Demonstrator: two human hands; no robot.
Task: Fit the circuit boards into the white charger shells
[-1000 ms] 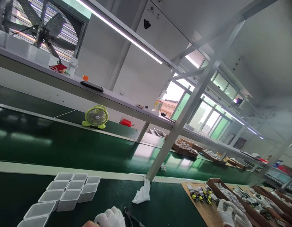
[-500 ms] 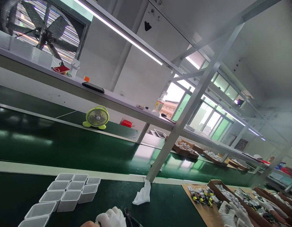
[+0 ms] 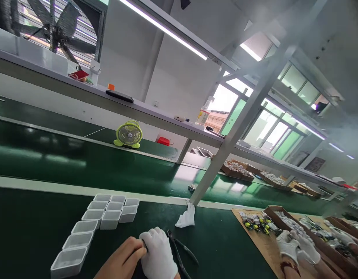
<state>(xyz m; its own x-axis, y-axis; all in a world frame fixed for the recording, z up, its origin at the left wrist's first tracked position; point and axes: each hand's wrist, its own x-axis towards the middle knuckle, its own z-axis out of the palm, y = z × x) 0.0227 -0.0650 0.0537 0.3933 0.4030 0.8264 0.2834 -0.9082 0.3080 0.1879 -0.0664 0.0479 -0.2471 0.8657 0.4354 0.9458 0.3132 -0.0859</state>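
My left hand (image 3: pixel 125 255), bare, has its thumb and fingers pinched together against the front of my right hand. A small dark bit shows at the pinch, too small and covered to name. My right hand (image 3: pixel 158 252) wears a white glove and is closed, knuckles up; whatever its fingers hold is hidden. Just to its right, a pair of black-handled cutting pliers (image 3: pixel 179 250) lies on the dark green tabletop with handles spread. Beyond them, a crumpled white cloth or glove (image 3: pixel 186 217) rests at the foot of the post.
Several clear plastic bins (image 3: pixel 69 260) stand in rows to the left. On the right, small parts (image 3: pixel 258 223) lie on cardboard beside cardboard trays (image 3: pixel 271 211). A co-worker's gloved hands (image 3: pixel 296 246) work there. A slanted metal post (image 3: pixel 213 170) rises ahead; a green fan (image 3: pixel 129 135) stands behind.
The view has tipped downward and shifted left, so more of both hands, the pliers and the bins shows. My left hand has come into fuller view against the gloved right hand.
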